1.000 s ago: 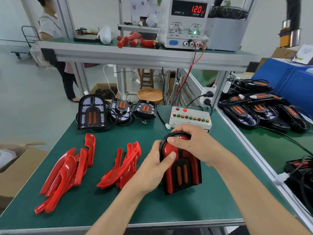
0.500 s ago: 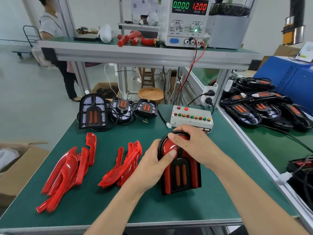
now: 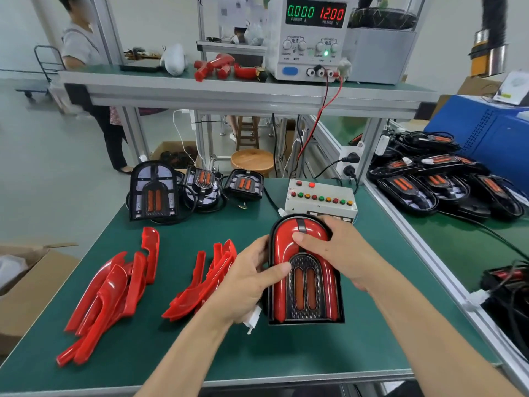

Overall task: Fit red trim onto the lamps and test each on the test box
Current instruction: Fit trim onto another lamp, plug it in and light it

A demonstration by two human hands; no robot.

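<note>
An arch-shaped black lamp with red trim on both sides stands tilted on the green mat. My left hand grips its left edge, thumb on the face. My right hand holds its upper right, thumb pressing the red top. A white connector hangs below my left palm. The white test box with coloured buttons sits just behind the lamp. Two piles of loose red trim lie to the left: one pile and a nearer pile. Three untrimmed lamps stand at the back left.
A power supply reading 12.00 V stands on the upper shelf, with red and black leads running down. Several black lamps with cables are heaped on the right bench. A cardboard box sits at the left. A person stands at the far left.
Both hands have lifted and tilted the lamp so its whole face shows. My right thumb has slid onto the red top, and my left thumb has moved down onto the face.
</note>
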